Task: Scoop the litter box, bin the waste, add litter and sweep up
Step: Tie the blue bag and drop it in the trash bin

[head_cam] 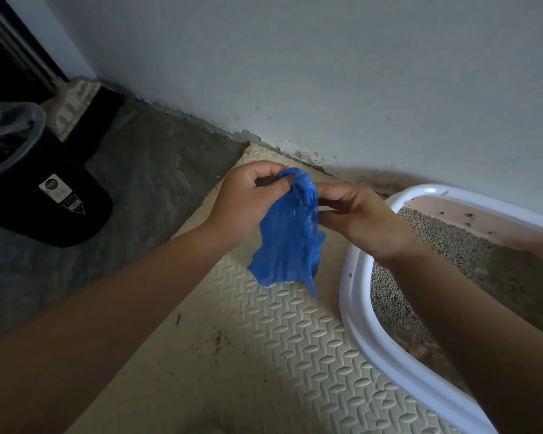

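The left hand (248, 198) and right hand (355, 214), fingers curled, pinch the bunched top of a crumpled blue plastic bag (287, 245). It hangs limp over the foam mat (279, 355), just left of the white-rimmed litter box (355, 296) holding grey litter (445, 242).

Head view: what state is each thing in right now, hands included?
blue bag: crumpled, hanging, pinched at its top by both hands.
left hand: pinches the bag's top.
right hand: pinches the bag's top.
litter box: uncovered, holds grey litter, inner wall soiled.
bin: upright, open, lined with clear plastic.
mat: flat, dotted with dark specks.
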`<state>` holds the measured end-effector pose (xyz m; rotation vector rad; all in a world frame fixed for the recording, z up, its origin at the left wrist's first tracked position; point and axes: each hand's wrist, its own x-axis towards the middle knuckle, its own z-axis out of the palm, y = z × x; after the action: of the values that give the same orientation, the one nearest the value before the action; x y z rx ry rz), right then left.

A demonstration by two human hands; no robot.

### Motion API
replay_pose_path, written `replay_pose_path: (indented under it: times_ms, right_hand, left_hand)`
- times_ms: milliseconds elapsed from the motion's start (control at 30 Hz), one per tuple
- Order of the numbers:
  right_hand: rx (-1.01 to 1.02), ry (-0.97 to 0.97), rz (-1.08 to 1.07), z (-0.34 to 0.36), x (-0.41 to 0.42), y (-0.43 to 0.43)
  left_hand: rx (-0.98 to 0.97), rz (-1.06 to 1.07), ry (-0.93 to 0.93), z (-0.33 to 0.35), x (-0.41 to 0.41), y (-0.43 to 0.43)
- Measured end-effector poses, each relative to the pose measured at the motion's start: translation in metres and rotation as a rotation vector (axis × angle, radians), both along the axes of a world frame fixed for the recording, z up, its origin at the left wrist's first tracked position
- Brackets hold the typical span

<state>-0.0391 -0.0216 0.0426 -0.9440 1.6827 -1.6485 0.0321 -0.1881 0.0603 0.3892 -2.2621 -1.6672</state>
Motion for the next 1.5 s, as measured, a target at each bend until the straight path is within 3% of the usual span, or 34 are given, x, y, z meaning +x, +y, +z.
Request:
replay_pose_path:
  times_ms: [267,400,533,667,833,967,1067,1133,1333,1500]
  right_hand:
    - [0.002,0.061,-0.274,0.0,0.008,-0.011]
    - [0.041,-0.004,-0.434,-0.001,0.008,-0.016]
    - [0.207,0.092,-0.348,0.001,0.007,-0.018]
    - [0.203,0.141,-0.434,0.009,0.005,-0.019]
    - [0.16,0.152,-0.426,0.027,0.004,-0.018]
    - [0.159,0.168,-0.456,0.037,0.001,-0.028]
    - [0.173,0.192,-0.448,0.055,-0.006,-0.029]
    - [0.184,0.174,-0.434,0.08,-0.014,-0.024]
    - [0.155,0.065,-0.484,0.191,-0.035,-0.003]
    - [0.104,0.034,-0.609,0.315,-0.055,0.003]
  left_hand:
    - [0.05,-0.033,-0.033,0.0,-0.002,0.003]
    - [0.083,-0.116,-0.04,0.002,-0.001,0.005]
    - [0.03,-0.173,-0.05,0.004,0.0,0.009]
    - [-0.039,-0.186,0.015,0.001,0.005,0.0]
    - [-0.042,-0.316,-0.339,-0.033,0.015,-0.012]
    - [0.013,-0.38,-0.192,-0.037,-0.004,0.008]
    - [-0.059,-0.248,-0.135,-0.034,-0.018,0.028]
    - [-0.005,-0.204,-0.132,-0.026,-0.024,0.04]
    - [0.136,-0.113,-0.117,0.063,-0.041,0.062]
    - [0.131,-0.146,-0.19,0.196,-0.042,0.05]
